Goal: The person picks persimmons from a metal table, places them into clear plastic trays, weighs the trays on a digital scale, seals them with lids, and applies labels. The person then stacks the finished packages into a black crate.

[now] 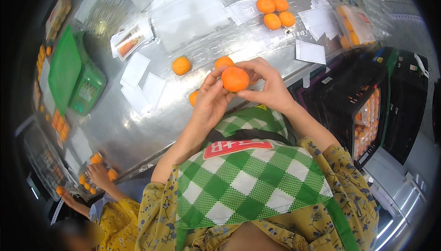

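Just above the front edge of the steel table, an orange mandarin (235,79) sits between the fingers of both my hands. My left hand (211,100) supports it from the left with thumb and fingers. My right hand (268,84) touches it from the right, thumb low and forefinger over the top. Behind it on the table lies a second mandarin (224,61), partly covered by my fingers. A loose mandarin (181,66) rests to the left, and another mandarin (193,98) is half hidden by my left hand. Orange peel shows through my right fingers, partly hidden.
Clear plastic trays (193,20) and white cards (137,79) cover parts of the steel table (113,137). Several mandarins (272,21) sit grouped in a tray. Left stands a green scale (86,89); a co-worker's hand (100,177) reaches over fruit. Black crates (330,96) flank the right.
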Motion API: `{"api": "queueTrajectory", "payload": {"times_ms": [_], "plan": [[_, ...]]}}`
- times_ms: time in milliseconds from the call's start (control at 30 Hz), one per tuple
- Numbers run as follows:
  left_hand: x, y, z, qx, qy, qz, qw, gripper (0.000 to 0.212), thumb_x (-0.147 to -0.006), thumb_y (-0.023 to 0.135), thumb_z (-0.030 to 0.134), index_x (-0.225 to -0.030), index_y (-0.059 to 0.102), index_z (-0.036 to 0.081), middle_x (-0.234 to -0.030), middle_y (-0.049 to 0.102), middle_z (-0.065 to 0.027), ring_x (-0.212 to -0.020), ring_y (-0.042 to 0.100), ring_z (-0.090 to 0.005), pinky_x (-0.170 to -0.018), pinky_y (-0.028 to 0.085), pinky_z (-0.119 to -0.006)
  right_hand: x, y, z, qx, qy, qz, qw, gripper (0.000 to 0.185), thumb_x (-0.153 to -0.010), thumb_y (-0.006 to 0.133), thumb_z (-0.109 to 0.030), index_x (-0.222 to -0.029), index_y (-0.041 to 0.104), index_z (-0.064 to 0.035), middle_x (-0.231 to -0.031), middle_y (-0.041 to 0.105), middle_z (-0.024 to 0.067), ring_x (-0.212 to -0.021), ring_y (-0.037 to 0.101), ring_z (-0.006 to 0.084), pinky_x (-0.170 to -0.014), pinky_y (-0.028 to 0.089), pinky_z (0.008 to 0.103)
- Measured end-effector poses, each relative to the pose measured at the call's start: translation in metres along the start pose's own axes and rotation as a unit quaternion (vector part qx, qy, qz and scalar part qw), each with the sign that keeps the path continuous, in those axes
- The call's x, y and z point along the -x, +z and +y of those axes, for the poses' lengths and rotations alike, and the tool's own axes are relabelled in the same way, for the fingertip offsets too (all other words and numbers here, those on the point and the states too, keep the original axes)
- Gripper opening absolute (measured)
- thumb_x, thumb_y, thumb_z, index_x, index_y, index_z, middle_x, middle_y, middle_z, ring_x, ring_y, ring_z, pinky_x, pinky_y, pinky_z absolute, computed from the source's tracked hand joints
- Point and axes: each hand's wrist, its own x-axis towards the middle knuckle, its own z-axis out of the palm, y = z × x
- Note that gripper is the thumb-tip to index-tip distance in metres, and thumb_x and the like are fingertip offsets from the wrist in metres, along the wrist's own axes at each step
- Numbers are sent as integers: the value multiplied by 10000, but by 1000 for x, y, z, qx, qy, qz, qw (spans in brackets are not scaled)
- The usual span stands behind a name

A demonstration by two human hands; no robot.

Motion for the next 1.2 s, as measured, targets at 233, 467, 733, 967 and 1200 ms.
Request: {"api": "queueTrajectory", "payload": {"times_ms": [233, 467, 733, 967, 1200], "plan": [[-7, 24, -7, -119, -2, 0, 993, 580, -852, 620, 171, -1348, 337, 71, -1256, 478, -139, -1166, 487, -239, -994, 380, -370, 4, -28, -1, 61, 4, 17, 998, 508, -624, 767, -188, -1072, 577, -39, -977, 552, 81, -879, 544, 184, -741, 447, 292], [-5, 28, -2, -188, 48, 47, 980, 546, -860, 604, 197, -1324, 375, 26, -1256, 483, -166, -1141, 509, -268, -970, 413, -354, -12, -114, 49, 255, -31, 187, 948, 506, -591, 771, -140, -1041, 568, -33, -966, 544, 106, -885, 565, 253, -750, 486, 324], [6, 17, 8, -217, 96, 57, 970, 528, -854, 617, 186, -1308, 397, 29, -1232, 506, -148, -1106, 530, -255, -938, 424, -346, -21, -122, 65, 382, -63, 154, 909, 512, -595, 752, -135, -1065, 566, -53, -1027, 538, 116, -953, 539, 298, -823, 454, 377], [24, -12, 29, -273, 140, 113, 945, 461, -850, 594, 76, -1276, 431, 13, -1188, 536, -129, -1079, 543, -229, -911, 437, -329, -18, -102, 68, 377, -72, 151, 911, 513, -616, 749, -119, -1091, 566, -50, -1063, 531, 129, -1004, 534, 309, -858, 452, 370], [27, -42, 35, -479, 237, 152, 831, 376, -795, 630, 21, -1159, 536, 7, -1084, 576, -97, -1017, 564, -192, -872, 445, -296, -17, -80, 66, 369, -38, 151, 916, 506, -645, 751, -54, -1109, 554, -88, -1083, 498, 118, -991, 537, 302, -841, 460, 353]]}}
